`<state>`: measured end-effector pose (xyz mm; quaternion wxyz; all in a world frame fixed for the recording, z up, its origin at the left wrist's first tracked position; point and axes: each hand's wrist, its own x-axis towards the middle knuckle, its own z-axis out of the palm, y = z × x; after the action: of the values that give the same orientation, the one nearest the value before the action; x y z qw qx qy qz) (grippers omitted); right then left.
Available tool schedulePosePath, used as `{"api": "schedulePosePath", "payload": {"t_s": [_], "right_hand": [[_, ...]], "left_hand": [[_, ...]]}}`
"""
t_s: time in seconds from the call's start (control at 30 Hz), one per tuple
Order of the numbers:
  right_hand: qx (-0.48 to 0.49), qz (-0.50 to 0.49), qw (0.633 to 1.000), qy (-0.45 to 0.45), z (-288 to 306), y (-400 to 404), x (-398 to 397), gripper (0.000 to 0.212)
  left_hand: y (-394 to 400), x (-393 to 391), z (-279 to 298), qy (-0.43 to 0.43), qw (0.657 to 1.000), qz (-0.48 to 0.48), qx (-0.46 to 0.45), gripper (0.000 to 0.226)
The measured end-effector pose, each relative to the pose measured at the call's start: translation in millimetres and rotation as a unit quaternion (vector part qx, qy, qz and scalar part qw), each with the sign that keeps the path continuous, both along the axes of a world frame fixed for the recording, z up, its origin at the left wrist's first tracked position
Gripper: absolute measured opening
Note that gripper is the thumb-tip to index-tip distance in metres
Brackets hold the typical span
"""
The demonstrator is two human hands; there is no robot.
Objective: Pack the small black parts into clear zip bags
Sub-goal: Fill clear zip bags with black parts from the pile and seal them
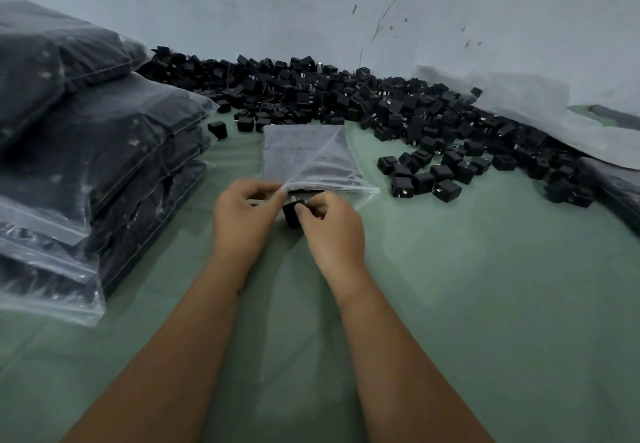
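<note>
Pinching the near lip of the clear zip bag [308, 158] between thumb and curled fingertips, your left hand [242, 220] lifts that edge so the mouth gapes toward you. Your right hand [332, 227] is curled around one small black part [292, 212], held between thumb and fingers right at the bag's opening, just below the raised lip. Neither hand is spread; both are closed down on what they hold.

The part you hold is a blocky, matte black cube-like piece with a pale metal tab showing on its upper face. Most of it is covered by your fingers, so its exact tilt cannot be told, but the tab end faces the bag's mouth.

The bag is frosted-clear, flat and nearly empty, lying on the green cloth [450, 286] in the middle of the work area. Its long axis runs away from you, with the zip opening at the near end and the closed bottom at the far end, touching the edge of the heap of loose black parts [346, 96]. That heap stretches across the back along the wall [311, 2] and spills down on your right.

On your left stands a stack of filled bags [86, 151], dark with parts, their zip edges facing toward the centre.
</note>
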<state>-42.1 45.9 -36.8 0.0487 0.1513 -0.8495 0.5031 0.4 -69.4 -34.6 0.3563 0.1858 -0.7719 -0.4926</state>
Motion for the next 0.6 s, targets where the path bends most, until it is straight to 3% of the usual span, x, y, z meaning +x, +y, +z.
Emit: {"api": "schedulePosePath", "payload": {"t_s": [0.17, 0.3, 0.6], "right_hand": [[0.025, -0.008, 1.0, -0.005, 0.8, 1.7, 2.0, 0.02], [0.029, -0.004, 0.999, -0.026, 0.0, 3.5, 0.3, 0.021], [0.036, 0.071, 0.996, 0.041, 3.7, 0.7, 10.8, 0.027]], "left_hand": [[-19.3, 5.4, -5.6, -0.085, 0.986, 0.031, -0.139, 0.02], [-26.8, 9.7, -9.4, -0.196, 0.962, 0.058, -0.18, 0.023], [-21.7, 10.6, -8.6, -0.218, 0.948, 0.052, -0.226, 0.025]]}}
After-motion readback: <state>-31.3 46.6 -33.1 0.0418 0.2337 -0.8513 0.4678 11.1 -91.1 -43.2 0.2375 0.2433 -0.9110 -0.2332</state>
